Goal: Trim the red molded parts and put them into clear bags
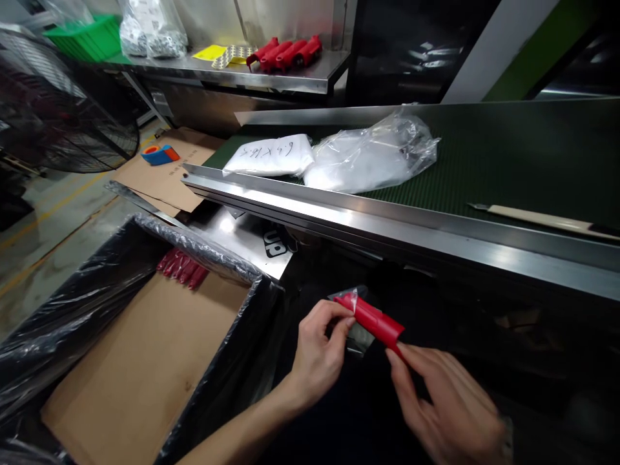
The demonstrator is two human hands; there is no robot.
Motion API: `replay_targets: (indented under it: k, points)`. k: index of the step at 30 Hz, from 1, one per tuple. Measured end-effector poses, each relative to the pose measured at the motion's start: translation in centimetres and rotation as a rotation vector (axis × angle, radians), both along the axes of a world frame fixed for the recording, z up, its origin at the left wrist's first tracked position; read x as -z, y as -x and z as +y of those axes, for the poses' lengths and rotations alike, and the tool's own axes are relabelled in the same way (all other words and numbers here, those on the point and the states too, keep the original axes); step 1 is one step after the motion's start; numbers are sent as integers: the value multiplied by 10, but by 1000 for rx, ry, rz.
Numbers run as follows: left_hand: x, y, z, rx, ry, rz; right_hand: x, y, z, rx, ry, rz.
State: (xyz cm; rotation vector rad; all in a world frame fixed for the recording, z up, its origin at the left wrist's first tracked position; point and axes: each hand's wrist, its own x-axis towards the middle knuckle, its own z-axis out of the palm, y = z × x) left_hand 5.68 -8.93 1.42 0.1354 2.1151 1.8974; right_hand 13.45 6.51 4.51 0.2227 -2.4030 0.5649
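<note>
A red plastic casing is held between my two hands, tilted, its far end inside the mouth of a clear plastic bag. My left hand pinches the bag's edge between thumb and fingers, close against the casing. At the casing's near end, the thumb and fingers of my right hand are closed on it. Most of the bag is hidden behind the casing and my left hand.
A box lined with black plastic stands at left, with several bagged red parts on its cardboard. On the green conveyor lie packs of clear bags and a slim knife. Several red casings rest on a metal shelf behind.
</note>
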Motion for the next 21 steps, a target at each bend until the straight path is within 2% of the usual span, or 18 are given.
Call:
replay_targets:
  k: [4, 6, 8, 11, 14, 16, 18, 21]
  points:
    - [10, -15, 3, -80, -2, 0, 17, -6, -29, 359, 348, -106]
    - [12, -20, 5, -76, -2, 3, 25, -8, -34, 368, 474, -157]
    - [10, -23, 5, -30, -7, 22, 29, -8, -28, 225, 448, -133]
    - [-1, -20, 2, 41, -2, 76, 27, -1, -6, -104, 227, -140]
    - [-16, -13, -3, 87, 47, 122, 22, 5, 17, -281, -3, -253]
    - [-26, -8, -9, 173, 66, 163, 20, 8, 23, -380, -103, -299]
    - [-34, -4, -17, 299, 75, 250, 21, 10, 24, -480, -113, -269]
    - [-39, 2, -32, 428, 118, 448, 31, 16, 19, -508, 10, -152]
